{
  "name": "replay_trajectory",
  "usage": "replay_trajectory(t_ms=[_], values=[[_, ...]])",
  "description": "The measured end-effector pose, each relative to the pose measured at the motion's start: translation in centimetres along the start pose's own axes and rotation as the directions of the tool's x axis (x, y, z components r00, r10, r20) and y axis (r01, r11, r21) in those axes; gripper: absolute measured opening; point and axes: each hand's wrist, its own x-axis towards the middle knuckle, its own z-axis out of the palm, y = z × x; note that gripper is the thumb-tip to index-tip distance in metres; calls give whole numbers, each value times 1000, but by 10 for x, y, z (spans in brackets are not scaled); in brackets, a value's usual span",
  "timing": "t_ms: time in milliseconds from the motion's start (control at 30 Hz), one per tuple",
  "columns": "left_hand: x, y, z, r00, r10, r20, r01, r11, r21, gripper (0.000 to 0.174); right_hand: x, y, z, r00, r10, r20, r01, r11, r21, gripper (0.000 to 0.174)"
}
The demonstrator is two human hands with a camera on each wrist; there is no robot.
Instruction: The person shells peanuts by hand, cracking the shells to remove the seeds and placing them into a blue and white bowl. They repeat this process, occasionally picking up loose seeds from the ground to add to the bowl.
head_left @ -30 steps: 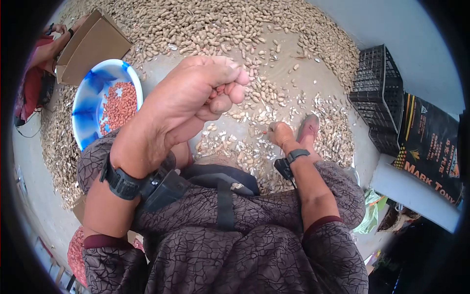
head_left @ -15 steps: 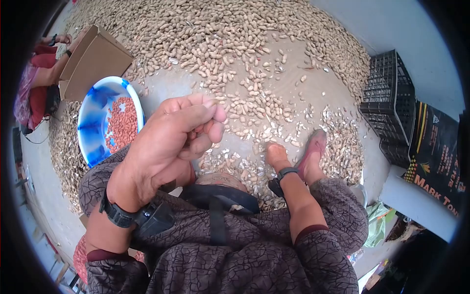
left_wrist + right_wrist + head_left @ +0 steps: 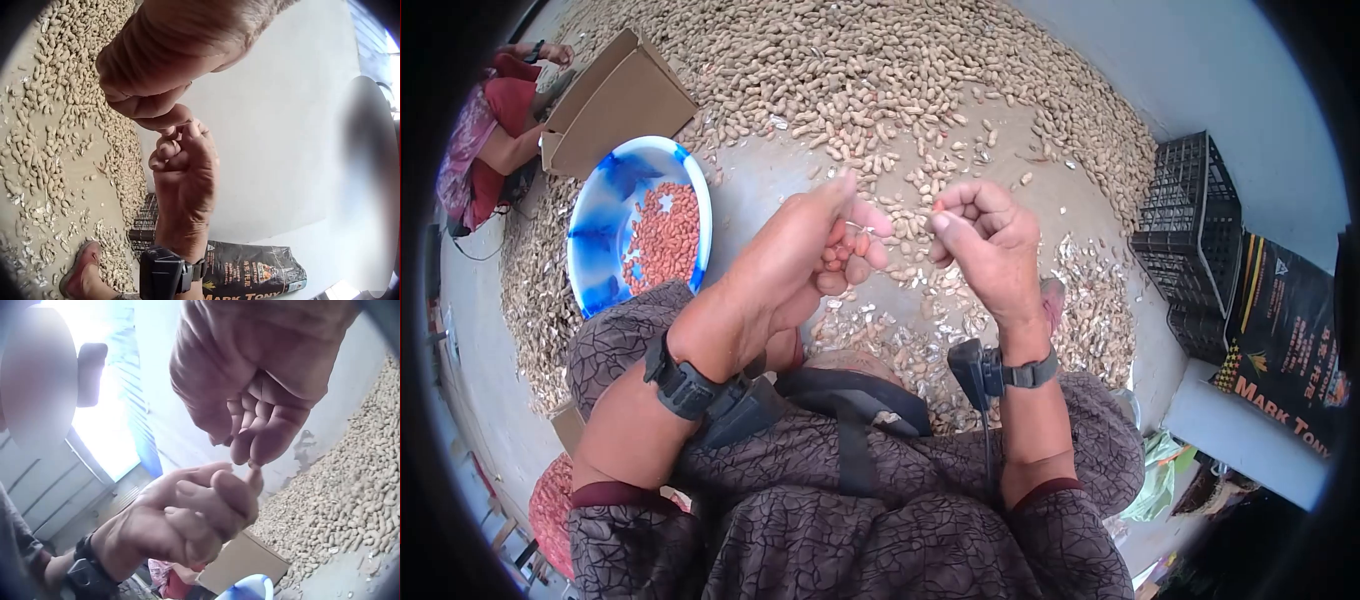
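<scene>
A plain pale wall (image 3: 1200,70) borders the grey floor (image 3: 752,172), with white light glaring through an opening (image 3: 112,447) beside ribbed grey panelling (image 3: 47,490)

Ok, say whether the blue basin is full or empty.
Partly full: reddish peanut kernels cover part of the blue-and-white basin, leaving bare wall.

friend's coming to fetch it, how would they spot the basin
In the head view, find the big peanut heap, then the cardboard box at left. The basin stands in front of that box: unlike its neighbours, it is blue and white, with reddish nuts inside.
</scene>
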Motion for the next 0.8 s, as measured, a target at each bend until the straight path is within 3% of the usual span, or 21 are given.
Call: replay_trajectory(t_ms=[133, 200, 267, 400, 467, 533, 600, 667, 733, 800], values=[[-1, -2, -4, 997, -29, 70, 36, 995, -98, 36, -10, -19, 26, 987, -104, 125, 100, 994, 34, 10], [-2, -2, -8, 984, 11, 179, 2, 998, -71, 30, -5, -16, 19, 998, -60, 18, 60, 998, -21, 12], [-7, 3, -17, 985, 53, 166, -42, 997, -68, 23, 6, -1, 11, 999, -7, -34, 8, 999, 38, 8], [-41, 61, -46, 927, 329, 179, -344, 937, 57, 19, 26, 84, -15, 968, 250, -29, -246, 917, -315, 8], [-61, 98, -71, 912, 390, 124, -403, 909, 107, 19, 23, 142, -23, 983, 175, 52, -100, 751, -653, 11], [-79, 127, -97, 900, 435, -14, -425, 885, 190, 18, 11, 188, -29, 979, 186, 88, -51, 632, -773, 17], [-90, 146, -123, 889, 427, -163, -394, 897, 203, 18, -1, 203, -24, 969, 231, 81, -69, 574, -816, 18], [-88, 152, -161, 882, 424, -205, -372, 894, 251, 19, -4, 215, -19, 959, 275, 68, -85, 510, -856, 20], [-76, 147, -198, 839, 378, -392, -279, 916, 287, 19, -5, 224, -15, 929, 363, 70, -85, 394, -915, 23], [-57, 128, -234, 848, 284, -447, -142, 935, 326, 19, -7, 227, -12, 929, 363, 75, -75, 382, -921, 24]])
